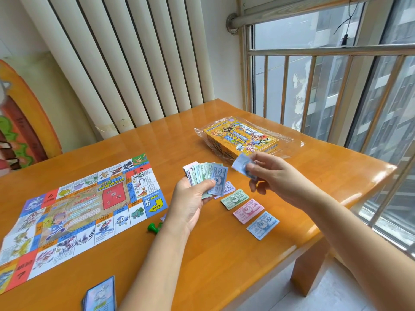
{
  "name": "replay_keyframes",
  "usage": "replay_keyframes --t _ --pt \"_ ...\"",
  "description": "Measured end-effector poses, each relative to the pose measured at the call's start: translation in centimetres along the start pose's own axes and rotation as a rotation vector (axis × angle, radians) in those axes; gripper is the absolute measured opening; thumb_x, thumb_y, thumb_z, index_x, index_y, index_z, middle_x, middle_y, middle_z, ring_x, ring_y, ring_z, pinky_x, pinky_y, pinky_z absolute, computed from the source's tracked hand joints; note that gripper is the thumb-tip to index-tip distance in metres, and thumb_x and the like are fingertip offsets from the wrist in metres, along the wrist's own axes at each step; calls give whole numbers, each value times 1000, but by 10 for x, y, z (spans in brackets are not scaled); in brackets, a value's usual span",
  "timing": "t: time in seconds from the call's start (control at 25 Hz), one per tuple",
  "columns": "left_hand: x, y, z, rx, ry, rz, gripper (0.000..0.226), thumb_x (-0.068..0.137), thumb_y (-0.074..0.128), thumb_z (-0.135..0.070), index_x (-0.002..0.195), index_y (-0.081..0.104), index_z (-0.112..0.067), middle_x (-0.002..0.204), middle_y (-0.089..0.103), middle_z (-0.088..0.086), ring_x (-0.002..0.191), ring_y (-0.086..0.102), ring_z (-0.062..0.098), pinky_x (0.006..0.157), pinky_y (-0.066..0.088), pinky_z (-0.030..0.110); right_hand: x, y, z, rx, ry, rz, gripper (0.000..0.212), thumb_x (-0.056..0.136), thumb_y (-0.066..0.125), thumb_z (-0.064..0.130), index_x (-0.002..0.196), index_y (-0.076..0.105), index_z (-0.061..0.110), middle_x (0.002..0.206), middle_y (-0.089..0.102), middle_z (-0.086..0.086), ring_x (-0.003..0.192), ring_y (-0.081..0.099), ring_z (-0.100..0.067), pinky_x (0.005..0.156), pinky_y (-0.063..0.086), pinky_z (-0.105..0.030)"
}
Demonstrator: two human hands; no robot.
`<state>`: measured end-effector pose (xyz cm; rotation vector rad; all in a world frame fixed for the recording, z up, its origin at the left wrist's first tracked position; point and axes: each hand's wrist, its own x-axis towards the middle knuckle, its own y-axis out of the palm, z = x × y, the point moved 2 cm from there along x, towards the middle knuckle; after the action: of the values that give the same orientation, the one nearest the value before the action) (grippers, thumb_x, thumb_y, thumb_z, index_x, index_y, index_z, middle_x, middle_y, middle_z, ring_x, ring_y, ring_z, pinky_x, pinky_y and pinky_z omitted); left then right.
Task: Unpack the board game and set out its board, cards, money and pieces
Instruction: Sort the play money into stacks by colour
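Note:
My left hand (pixel 193 198) holds a fanned stack of play money (pixel 206 176) above the table, thumb pressed on a blue 500 note. My right hand (pixel 271 176) pinches a single blue note (pixel 241 163) lifted off that fan. On the table below lie sorted notes: a purple one (pixel 230 187), a green one (pixel 234 199), a pink one (pixel 248 211) and a blue one (pixel 262 225). The paper game board (pixel 78 209) lies unfolded at the left. A card deck (pixel 100 295) sits at the near edge. A green pawn (pixel 153 227) lies by the board's corner.
The yellow game box (pixel 241 136) rests on its clear plastic wrap (pixel 289 142) at the far right of the orange wooden table (pixel 202 254). A white radiator (pixel 125 63) stands behind, and a barred window (pixel 325 86) runs along the right edge.

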<state>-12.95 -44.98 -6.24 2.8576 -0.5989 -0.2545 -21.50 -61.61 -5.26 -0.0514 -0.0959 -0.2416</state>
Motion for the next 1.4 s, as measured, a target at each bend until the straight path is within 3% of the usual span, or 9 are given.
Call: replay_keyframes --t 0.08,0.16,0.28,0.36,0.64,0.76,0.96,1.2,1.4 --pt "1 -1 1 34 31 -3 23 83 60 10 91 63 -12 82 72 2 64 70 9 53 53 18 -1 -2 4 -163 -19 28 3 89 63 11 89 63 7 63 56 -4 53 48 -13 48 37 -18" --pt "2 -1 2 57 57 5 26 81 63 10 91 64 -13 86 72 3 69 70 11 57 54 19 -1 -4 6 -240 -21 46 14 88 65 14 86 66 0 59 54 -2 54 43 -12 51 33 -19" --pt "2 0 4 63 82 31 26 80 63 11 93 67 -12 89 73 5 73 70 14 60 55 21 0 -1 8 -325 -4 43 18 89 64 16 82 66 0 59 59 0 54 48 -12 52 37 -20" --pt "1 4 5 51 80 65 25 81 62 10 94 67 -10 88 74 5 74 71 15 60 55 22 0 5 7 -303 10 28 7 84 70 11 79 65 9 62 65 1 53 56 -8 52 45 -17" --pt "-4 11 10 115 5 185 20 87 61 2 101 64 -12 93 74 5 79 72 19 62 58 28 2 8 4 -331 -4 -71 16 72 80 10 73 65 14 62 66 -3 51 60 -6 55 50 -18" --pt "-5 11 10 135 44 168 25 81 65 8 94 66 -14 87 74 3 76 72 19 61 57 26 1 6 5 -325 12 -86 19 70 82 9 81 66 10 71 69 -13 54 63 -9 57 53 -20" --pt "-3 8 10 124 66 112 25 76 70 7 91 67 -12 80 75 1 71 72 17 60 57 24 -1 8 6 -305 19 -117 17 73 80 10 83 66 14 63 66 2 51 63 -5 52 50 -17" --pt "-1 8 12 84 32 109 16 82 67 2 89 67 -12 82 74 0 73 71 15 61 57 26 0 5 3 -307 91 -150 14 74 79 10 76 66 11 61 68 -1 51 63 -8 52 52 -19" --pt "-1 6 11 128 58 68 21 76 72 3 87 67 -13 82 74 1 69 71 16 58 57 25 -1 7 5 -301 33 -100 20 75 78 11 90 67 17 77 70 -6 62 66 -12 56 53 -20"
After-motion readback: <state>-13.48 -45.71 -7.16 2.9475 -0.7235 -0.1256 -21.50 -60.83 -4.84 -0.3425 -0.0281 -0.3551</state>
